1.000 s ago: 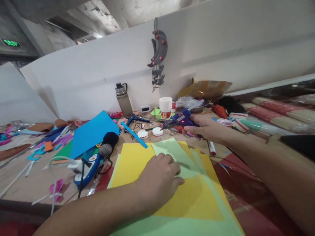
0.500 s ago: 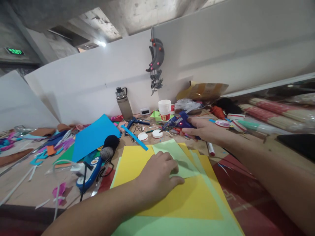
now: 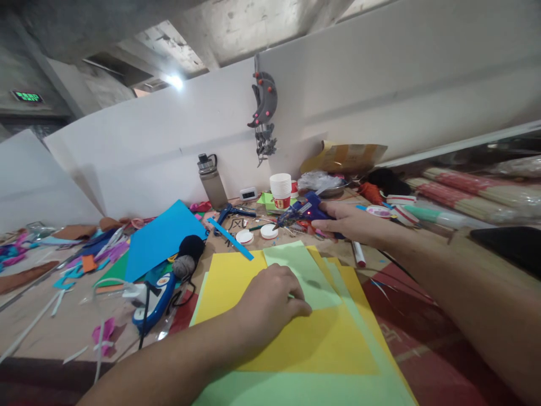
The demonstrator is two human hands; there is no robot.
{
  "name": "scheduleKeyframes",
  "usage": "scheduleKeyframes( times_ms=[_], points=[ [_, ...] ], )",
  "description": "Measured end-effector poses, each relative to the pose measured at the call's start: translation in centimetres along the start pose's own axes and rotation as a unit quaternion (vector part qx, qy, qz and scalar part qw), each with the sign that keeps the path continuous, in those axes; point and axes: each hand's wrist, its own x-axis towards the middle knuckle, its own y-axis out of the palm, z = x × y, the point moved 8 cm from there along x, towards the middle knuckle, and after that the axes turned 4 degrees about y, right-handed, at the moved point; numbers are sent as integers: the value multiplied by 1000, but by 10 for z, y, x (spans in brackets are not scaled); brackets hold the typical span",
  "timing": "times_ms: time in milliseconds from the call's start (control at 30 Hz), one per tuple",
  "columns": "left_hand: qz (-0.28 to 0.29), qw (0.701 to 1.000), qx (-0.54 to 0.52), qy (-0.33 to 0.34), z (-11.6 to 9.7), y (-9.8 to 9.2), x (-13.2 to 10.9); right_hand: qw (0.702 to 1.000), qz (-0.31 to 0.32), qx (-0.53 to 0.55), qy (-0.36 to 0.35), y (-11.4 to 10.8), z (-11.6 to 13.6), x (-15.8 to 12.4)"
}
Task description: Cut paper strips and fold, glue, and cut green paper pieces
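My left hand (image 3: 273, 301) rests on a stack of paper, its fingers bent and its thumb held apart. Under it are a yellow sheet (image 3: 329, 344) and a light green piece (image 3: 296, 256) that lies across the yellow. Beyond the stack, my right hand (image 3: 342, 219) is wrapped round a blue hot glue gun (image 3: 310, 207) with a small red light. The gun's nozzle points left, close to a white round lid (image 3: 269, 231). Another white lid (image 3: 244, 236) and a blue paper strip (image 3: 230, 238) lie to the left of it.
At the back stand a grey bottle (image 3: 212, 183), a small digital clock (image 3: 248, 194) and stacked paper cups (image 3: 281, 189). Blue card (image 3: 160, 239), yarn balls (image 3: 191, 248) and a blue-white device (image 3: 158, 301) with cords are at left. A marker (image 3: 358, 254) lies right of the paper.
The view has shifted slightly. My right hand still holds the glue gun near the lid, and my left hand stays on the paper with almost no movement.
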Motion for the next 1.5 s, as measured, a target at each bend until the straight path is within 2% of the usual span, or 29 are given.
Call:
scheduleKeyframes(
  times_ms=[167,467,733,833,933,1067,1333,1500],
  points=[
    [-5,998,54,29,-8,0,-3,1000,8,-19,-6,0,-5,3],
    [25,998,45,44,-13,2,-2,1000,14,-23,-16,0,-8,4],
    [-49,995,52,70,-16,-3,-8,1000,19,-17,-14,2,-4,2],
    [-59,990,91,89,-18,-2,-8,1000,16,-21,-11,2,-2,1],
    [-68,972,191,116,-23,1,-9,1000,9,-15,-6,1,-3,1],
    [-47,946,294,130,-25,10,-10,1000,-2,-3,4,1,-8,3],
    [6,914,375,153,-26,21,-13,1000,9,3,17,3,-10,5],
    [-14,926,357,120,-23,16,-11,1000,0,-11,11,0,-10,5]
  ],
)
